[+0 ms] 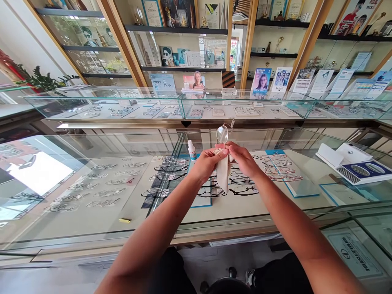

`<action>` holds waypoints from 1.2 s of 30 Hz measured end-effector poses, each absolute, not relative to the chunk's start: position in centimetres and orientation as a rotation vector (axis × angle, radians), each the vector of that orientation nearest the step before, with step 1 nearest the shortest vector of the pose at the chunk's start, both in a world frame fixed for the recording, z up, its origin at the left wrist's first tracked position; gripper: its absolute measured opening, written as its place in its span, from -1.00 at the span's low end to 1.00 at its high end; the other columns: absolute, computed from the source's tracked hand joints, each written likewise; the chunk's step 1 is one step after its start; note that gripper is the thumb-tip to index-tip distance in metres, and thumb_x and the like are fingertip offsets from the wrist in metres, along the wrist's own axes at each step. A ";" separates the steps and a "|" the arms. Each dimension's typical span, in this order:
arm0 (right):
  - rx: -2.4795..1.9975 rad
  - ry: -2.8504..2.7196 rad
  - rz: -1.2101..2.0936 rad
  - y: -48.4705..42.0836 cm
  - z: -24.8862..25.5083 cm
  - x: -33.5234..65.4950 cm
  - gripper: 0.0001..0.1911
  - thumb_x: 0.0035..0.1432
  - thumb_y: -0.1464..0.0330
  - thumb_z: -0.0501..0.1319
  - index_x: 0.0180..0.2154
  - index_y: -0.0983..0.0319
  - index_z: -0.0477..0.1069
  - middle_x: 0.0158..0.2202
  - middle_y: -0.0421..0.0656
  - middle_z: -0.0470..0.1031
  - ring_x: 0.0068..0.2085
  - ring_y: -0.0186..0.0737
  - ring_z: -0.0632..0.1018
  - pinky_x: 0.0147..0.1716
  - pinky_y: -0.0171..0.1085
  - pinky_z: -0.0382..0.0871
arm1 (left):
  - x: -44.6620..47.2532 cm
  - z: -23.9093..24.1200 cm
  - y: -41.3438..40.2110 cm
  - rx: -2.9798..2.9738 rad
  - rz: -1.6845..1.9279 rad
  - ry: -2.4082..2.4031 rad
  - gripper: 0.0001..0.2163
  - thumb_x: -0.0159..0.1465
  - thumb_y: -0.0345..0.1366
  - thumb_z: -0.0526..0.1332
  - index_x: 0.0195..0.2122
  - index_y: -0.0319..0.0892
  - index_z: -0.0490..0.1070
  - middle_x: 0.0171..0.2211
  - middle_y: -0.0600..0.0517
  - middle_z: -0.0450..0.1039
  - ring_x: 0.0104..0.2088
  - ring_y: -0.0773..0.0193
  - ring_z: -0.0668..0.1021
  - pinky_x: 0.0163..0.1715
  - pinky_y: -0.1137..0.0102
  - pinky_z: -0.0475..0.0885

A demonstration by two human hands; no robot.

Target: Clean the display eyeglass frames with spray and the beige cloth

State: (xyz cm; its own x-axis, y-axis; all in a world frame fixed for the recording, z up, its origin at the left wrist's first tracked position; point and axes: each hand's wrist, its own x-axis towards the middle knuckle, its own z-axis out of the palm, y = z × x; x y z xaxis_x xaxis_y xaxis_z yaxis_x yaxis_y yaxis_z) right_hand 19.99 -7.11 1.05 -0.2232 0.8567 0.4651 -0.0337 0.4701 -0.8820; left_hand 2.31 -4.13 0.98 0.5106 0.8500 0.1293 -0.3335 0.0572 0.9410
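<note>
Above the glass counter (pixel 92 228), both my hands meet around a pair of thin-framed glasses (pixel 222 133) held upright, one round lens sticking up above my fingers. My left hand (pixel 206 163) pinches a pale cleaning cloth (pixel 223 173) against the lower part of the glasses, and the cloth hangs down below my fingers. My right hand (pixel 241 159) is closed on the glasses from the right side. A small price tag dangles from the frame.
A small white spray bottle (pixel 192 150) with a blue label stands on the counter just left of my hands. Rows of glasses (pixel 171 171) lie inside the case. A white and blue box (pixel 358 165) sits at the right. Another display counter (pixel 183 108) and shelves stand behind.
</note>
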 end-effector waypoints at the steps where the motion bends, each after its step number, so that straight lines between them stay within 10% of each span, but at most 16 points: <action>1: -0.729 -1.573 0.975 -7.2 1.1 20.0 -0.34 0.38 -0.32 0.27 0.03 0.02 0.81 0.19 -0.11 0.70 0.21 0.01 0.64 0.30 -0.10 0.50 | 2.3 1.0 -4.1 1.210 0.972 0.546 -0.50 -0.03 0.10 0.75 -0.37 -0.19 0.68 -0.47 0.06 0.55 -0.45 0.34 0.48 -0.38 0.39 0.36; 14: -0.749 -1.332 1.002 -6.8 1.0 19.5 -0.64 0.28 -0.06 0.44 -0.22 0.03 0.85 -0.01 -0.14 0.80 0.08 -0.02 0.69 0.22 -0.08 0.52 | 2.9 1.1 -5.2 1.332 1.012 0.589 -0.54 -0.09 -0.03 0.76 -0.37 -0.21 0.68 -0.39 0.04 0.58 -0.43 0.34 0.46 -0.40 0.42 0.29; 36: -0.792 -1.091 1.087 -6.4 1.1 19.4 -0.53 0.11 -0.17 0.54 -0.21 0.06 0.83 -0.04 -0.10 0.84 0.07 0.07 0.75 0.04 -0.05 0.63 | 2.8 1.3 -5.4 1.441 1.004 0.510 -0.56 0.02 -0.08 0.73 -0.27 -0.19 0.60 -0.42 0.10 0.48 -0.40 0.34 0.43 -0.36 0.42 0.31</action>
